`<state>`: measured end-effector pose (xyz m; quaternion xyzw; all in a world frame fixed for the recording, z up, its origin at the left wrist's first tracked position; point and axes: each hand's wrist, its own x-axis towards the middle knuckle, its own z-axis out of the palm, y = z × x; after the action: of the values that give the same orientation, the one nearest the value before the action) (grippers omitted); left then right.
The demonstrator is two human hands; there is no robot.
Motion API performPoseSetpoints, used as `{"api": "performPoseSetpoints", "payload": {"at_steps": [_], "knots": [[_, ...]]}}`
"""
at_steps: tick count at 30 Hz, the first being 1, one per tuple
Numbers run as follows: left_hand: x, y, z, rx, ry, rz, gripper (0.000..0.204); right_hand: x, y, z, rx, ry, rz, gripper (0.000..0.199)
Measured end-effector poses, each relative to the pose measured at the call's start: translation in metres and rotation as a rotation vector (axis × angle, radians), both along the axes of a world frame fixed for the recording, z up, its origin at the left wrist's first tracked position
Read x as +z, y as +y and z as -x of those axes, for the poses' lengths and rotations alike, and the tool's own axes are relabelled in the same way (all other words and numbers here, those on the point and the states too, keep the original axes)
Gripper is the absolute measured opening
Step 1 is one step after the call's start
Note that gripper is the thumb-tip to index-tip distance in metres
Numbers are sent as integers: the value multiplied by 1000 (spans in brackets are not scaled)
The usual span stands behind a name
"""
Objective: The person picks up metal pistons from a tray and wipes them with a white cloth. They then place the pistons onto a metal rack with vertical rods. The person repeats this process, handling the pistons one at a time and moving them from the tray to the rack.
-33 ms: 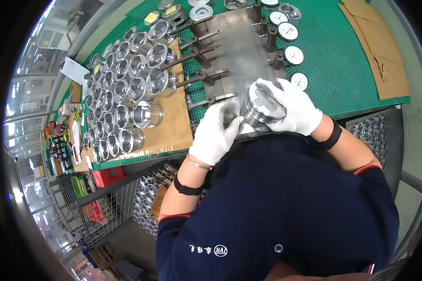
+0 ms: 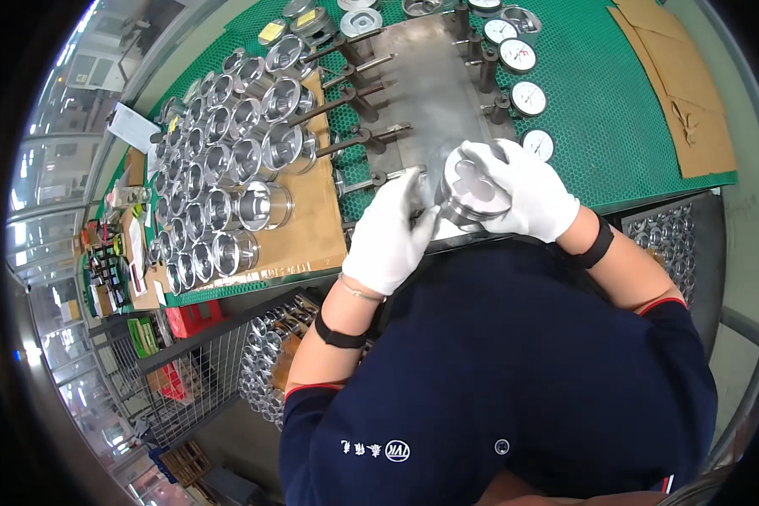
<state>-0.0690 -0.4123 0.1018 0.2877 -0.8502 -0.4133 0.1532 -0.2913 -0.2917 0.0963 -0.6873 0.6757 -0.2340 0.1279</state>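
A silvery metal piston [image 2: 472,185] is tilted over the near edge of a steel plate, its crown with a lobed recess turned upward. My right hand [image 2: 527,190], in a white glove, grips it from the right, with fingers over the top rim and down the side. To the left of the piston is my left hand [image 2: 388,228], also gloved. Its fingers stretch forward and its thumb stands apart, the thumb tip close to the piston's side; I cannot tell whether it touches. The left fingertips lie beside a dark rod on a post [image 2: 379,180].
The steel plate [image 2: 426,76] is flanked by posts with rods and several dial gauges [image 2: 528,99]. Rows of pistons [image 2: 219,160] stand at left on brown cardboard [image 2: 308,228]. Folded cardboard [image 2: 683,93] lies on the green mat [image 2: 607,110]. A wire cart [image 2: 202,371] is below the bench.
My left hand's fingers have straightened and spread from a more curled, blurred pose. The piston has turned slightly in my right hand, showing more of its crown.
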Motion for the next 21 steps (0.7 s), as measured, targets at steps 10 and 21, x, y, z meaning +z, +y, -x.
{"api": "performPoseSetpoints", "payload": {"at_steps": [10, 21], "knots": [[-38, 4, 36, -94, 51, 534, 100, -14, 22, -12, -240, -359, -181, 85], [-42, -17, 53, -56, 99, 383, 102, -35, 21, -13, -385, -1041, -595, 92]]}}
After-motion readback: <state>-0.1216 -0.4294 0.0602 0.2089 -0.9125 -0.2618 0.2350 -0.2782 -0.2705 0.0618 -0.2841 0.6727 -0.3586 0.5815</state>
